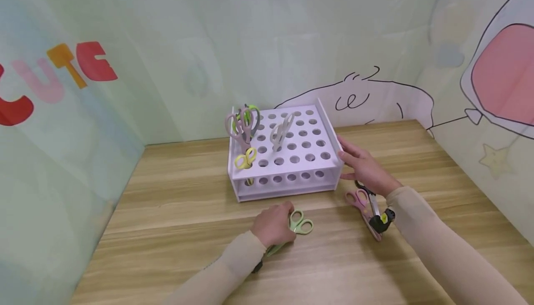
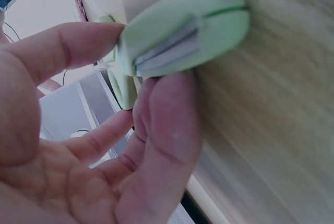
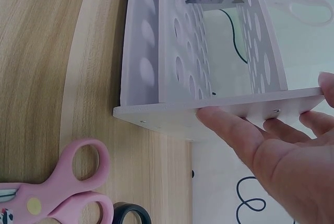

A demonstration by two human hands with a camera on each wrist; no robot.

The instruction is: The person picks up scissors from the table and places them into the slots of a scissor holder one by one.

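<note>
Four letters (image 1: 62, 54) ran along the wall at far left, the first cut off by the edge. Right of them stood the rack (image 1: 288, 171) on the table (image 1: 167, 193). At its left side were the mauve scissors (image 1: 244, 143), partly hiding bright green and dark handles (image 1: 251, 108); whether these made one pair or two could not be told. One pair of yellow scissors (image 1: 247, 160) stood in front.

Nearer, the left hand (image 1: 273, 226) pinched the green scissors (image 1: 296, 227) between thumb and finger just above the table, its back hiding their middle in the head view. One pair of white scissors (image 1: 278, 143) tilted in the rack's middle.

The right hand (image 1: 367, 168) rested on the rack's right wall, fingers apart and fairly straight; its thumb was hard to make out. Below it lay two pairs, pink scissors (image 1: 368, 213) and black scissors (image 1: 369, 191), a black device (image 1: 381, 221) covering the latter's tips. The right wrist view cut both off. One balloon (image 1: 506, 73) ran out of frame.
</note>
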